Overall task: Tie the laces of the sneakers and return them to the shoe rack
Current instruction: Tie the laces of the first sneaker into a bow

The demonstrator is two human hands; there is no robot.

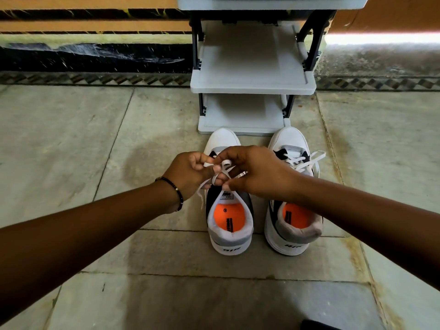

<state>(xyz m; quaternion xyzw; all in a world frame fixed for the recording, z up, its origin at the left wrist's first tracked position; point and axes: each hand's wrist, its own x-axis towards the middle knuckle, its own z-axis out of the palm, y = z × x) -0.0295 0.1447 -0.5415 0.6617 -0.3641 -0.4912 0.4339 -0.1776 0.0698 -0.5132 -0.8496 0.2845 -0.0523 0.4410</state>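
Note:
Two white, grey and black sneakers with orange insoles stand side by side on the stone floor, toes pointing at the shoe rack point(252, 85). Over the left sneaker point(229, 225) my left hand point(190, 173) and my right hand point(256, 173) both pinch its white lace point(222, 171), which loops between my fingers; a loose end trails down the left side. The right sneaker point(294, 231) stands apart from my hands, and its laces point(307, 160) lie in loops across the tongue, partly behind my right wrist.
The grey plastic shoe rack has bare shelves, the lowest point(242, 129) just beyond the sneakers' toes. A dark skirting and patterned tile border point(95, 78) run along the wall behind. Stone floor slabs point(166, 294) spread to the left, right and near side.

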